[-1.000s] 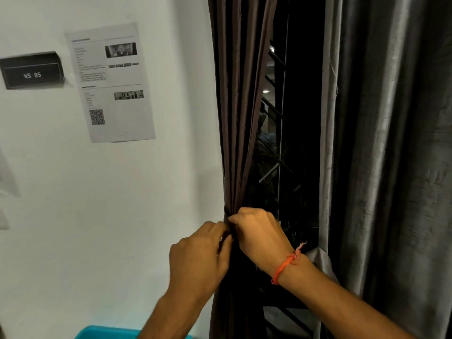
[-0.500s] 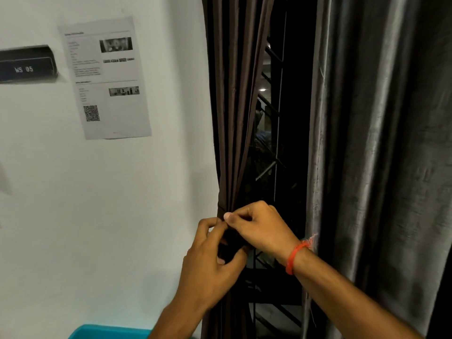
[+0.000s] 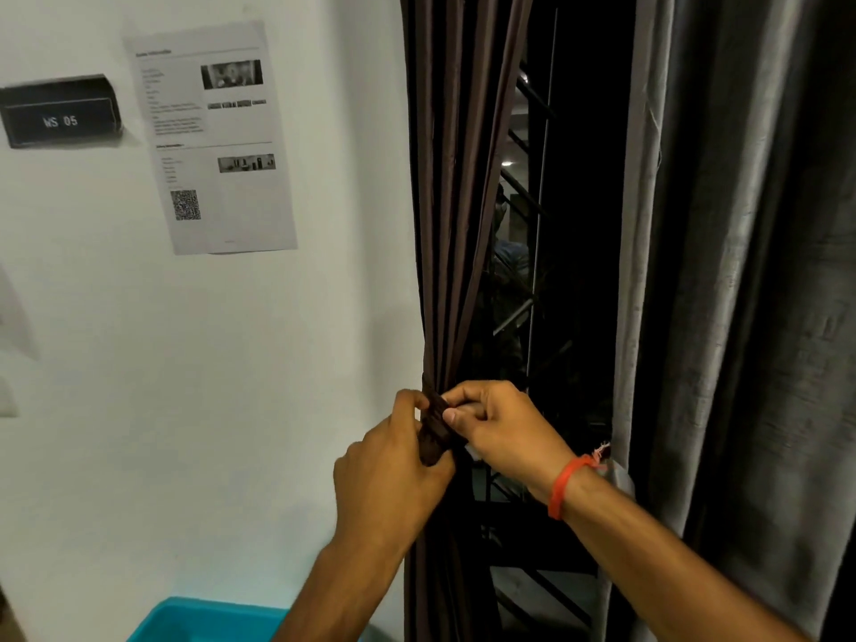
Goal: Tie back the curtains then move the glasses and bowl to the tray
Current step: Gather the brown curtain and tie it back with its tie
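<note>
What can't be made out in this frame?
- Head view: the knot of the dark brown fabric tie-back strip is covered by the left hand and right hand.
- Small text on the white printed paper sheet is too blurred to read.
- The turquoise plastic bin is cut off by the bottom edge.
- Glasses, bowl and tray lie outside the view.

Brown curtain point(image 3: 456, 224) bunched narrow; tie-back point(image 3: 434, 428) wrapped round.
</note>
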